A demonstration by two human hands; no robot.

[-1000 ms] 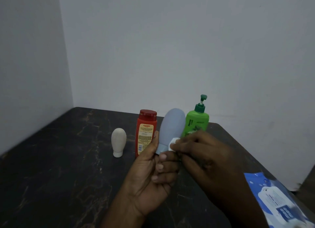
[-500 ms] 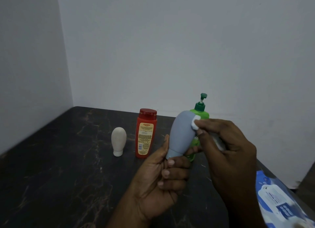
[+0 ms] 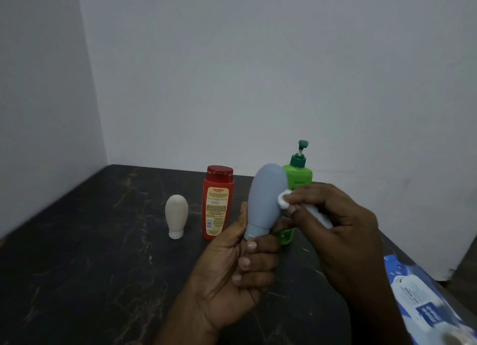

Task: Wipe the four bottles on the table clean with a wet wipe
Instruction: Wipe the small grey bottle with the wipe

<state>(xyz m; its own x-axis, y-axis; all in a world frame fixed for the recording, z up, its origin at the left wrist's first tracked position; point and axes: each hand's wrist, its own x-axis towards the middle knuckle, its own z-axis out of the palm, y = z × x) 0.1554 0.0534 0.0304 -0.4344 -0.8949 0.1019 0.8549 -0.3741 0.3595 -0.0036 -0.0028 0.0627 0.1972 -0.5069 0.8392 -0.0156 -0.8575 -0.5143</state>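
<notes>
My left hand [image 3: 232, 272] grips the cap end of a grey-blue bottle [image 3: 265, 197], holding it upright above the dark marble table [image 3: 90, 254]. My right hand [image 3: 340, 231] pinches a folded white wet wipe [image 3: 284, 203] against the bottle's right side. Behind the held bottle stands a green pump bottle [image 3: 299, 174], partly hidden. A red bottle [image 3: 216, 203] with a yellow label stands to its left. A small cream bottle [image 3: 176, 215] rests cap-down further left.
A blue and white pack of wet wipes [image 3: 423, 306] lies at the table's right front edge. Pale walls meet in a corner behind the table, on the left and at the back.
The wipe went from the bottle's lower neck up to its top, then came down a little along the right side. My left hand keeps its hold on the bottle.
</notes>
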